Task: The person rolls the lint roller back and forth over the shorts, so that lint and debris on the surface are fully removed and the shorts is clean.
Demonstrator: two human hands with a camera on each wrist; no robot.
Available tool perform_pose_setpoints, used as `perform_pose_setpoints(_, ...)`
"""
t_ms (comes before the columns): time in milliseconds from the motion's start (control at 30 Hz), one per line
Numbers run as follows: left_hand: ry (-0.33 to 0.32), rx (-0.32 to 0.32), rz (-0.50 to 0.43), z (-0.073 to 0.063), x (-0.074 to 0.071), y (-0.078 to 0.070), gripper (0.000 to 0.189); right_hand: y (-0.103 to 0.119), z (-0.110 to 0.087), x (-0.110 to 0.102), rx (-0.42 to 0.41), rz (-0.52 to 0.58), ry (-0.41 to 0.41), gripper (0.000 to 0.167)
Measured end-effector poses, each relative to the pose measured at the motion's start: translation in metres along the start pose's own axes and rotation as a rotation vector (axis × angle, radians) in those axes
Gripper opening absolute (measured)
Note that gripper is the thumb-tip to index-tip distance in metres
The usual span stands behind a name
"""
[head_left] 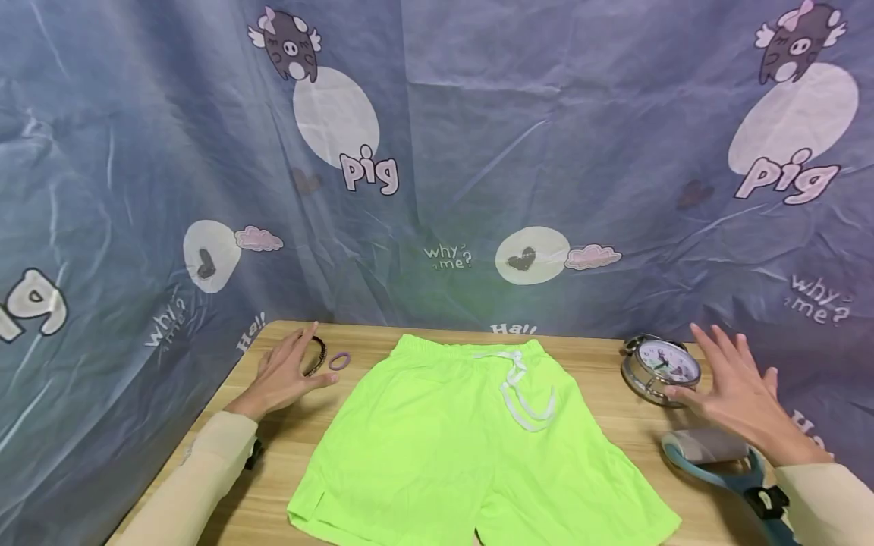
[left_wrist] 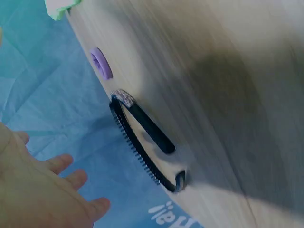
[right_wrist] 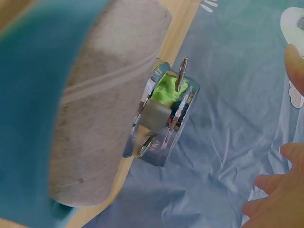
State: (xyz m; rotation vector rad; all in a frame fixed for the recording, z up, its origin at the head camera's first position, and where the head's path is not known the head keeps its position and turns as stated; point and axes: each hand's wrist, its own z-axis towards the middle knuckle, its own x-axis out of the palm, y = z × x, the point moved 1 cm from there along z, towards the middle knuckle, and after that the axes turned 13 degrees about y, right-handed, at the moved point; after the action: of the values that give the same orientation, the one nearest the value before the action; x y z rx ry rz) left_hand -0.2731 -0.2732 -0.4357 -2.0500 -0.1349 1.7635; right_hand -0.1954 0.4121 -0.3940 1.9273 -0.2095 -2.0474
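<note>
Neon green shorts [head_left: 437, 432] with a white drawstring [head_left: 517, 375] lie spread flat on the wooden table. To their left, my left hand [head_left: 283, 375] is raised with fingers extended and holds nothing. Beside it lies a black toothed hair clip [left_wrist: 142, 147], spread apart, and a small purple ring [head_left: 339, 361]. On the other side, my right hand [head_left: 740, 390] is held up with its fingers spread, also holding nothing. Its thumb overlaps a silver twin-bell alarm clock [head_left: 665, 360] in the head view. Below that hand rests a lint roller [head_left: 713, 446] with a teal handle.
A blue-grey printed cloth [head_left: 471, 182] hangs behind the table and down its left and right sides. The wooden tabletop [head_left: 587, 356] ends against it at the back. A black wrist strap piece [head_left: 766, 501] overlaps the lint roller's handle.
</note>
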Motion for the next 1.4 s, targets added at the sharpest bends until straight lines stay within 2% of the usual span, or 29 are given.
perform_pose_setpoints(233,0.034,0.07,-0.152,0.002,0.002,-0.008,0.116,-0.005,-0.014,0.0,0.037,0.023,-0.026,0.114)
perform_pose_setpoints(433,0.063,0.078,-0.247,0.002,0.005,-0.02,0.12,-0.005,-0.025,0.002,0.037,0.031,-0.05,0.116)
perform_pose_setpoints(600,0.074,0.045,-0.269,0.0,0.009,-0.029,0.116,-0.006,-0.037,0.006,0.042,0.036,-0.061,0.115)
perform_pose_setpoints(767,0.118,-0.006,-0.305,-0.005,0.016,-0.039,0.098,-0.017,-0.048,0.011,0.037,0.066,-0.064,0.114)
perform_pose_setpoints(867,0.129,-0.019,-0.32,-0.007,0.02,-0.045,0.092,-0.023,-0.055,0.014,0.073,0.073,-0.039,0.113)
perform_pose_setpoints(1067,0.144,-0.04,-0.336,-0.009,0.026,-0.048,0.092,-0.029,-0.064,0.018,0.196,0.042,0.054,0.116)
perform_pose_setpoints(1333,0.16,-0.077,-0.352,-0.013,0.034,-0.048,0.085,-0.034,-0.075,0.021,0.222,-0.006,0.111,0.121)
perform_pose_setpoints(1400,0.161,-0.084,-0.365,-0.013,0.035,-0.049,0.077,-0.036,-0.078,0.022,0.25,-0.027,0.159,0.124)
